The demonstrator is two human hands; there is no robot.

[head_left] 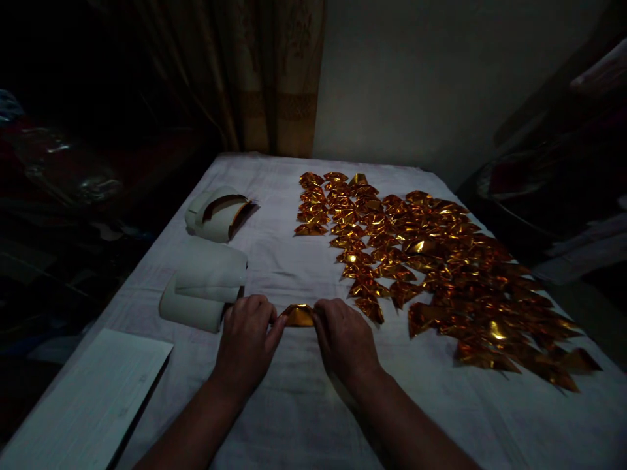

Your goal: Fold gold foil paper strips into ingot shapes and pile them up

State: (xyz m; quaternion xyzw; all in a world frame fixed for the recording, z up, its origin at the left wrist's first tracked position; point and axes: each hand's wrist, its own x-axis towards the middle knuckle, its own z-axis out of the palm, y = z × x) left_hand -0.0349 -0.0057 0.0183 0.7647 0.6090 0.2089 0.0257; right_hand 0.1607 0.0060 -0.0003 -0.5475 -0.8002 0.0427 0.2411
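Observation:
A folded gold foil piece lies between my two hands near the middle of the white-covered table. Its left end is pinched by my left hand, thumb and fingers closed. At the other end, my right hand grips the foil with its fingers together. Rows of similar folded gold pieces cover the right half of the table, the nearest just beyond my right hand. Curled pale sheets rest beside my left hand, their undersides mostly hidden.
More curled sheets, with a brown edge showing, sit at the back left. A flat white board lies at the front left. Behind the table are a curtain and a wall.

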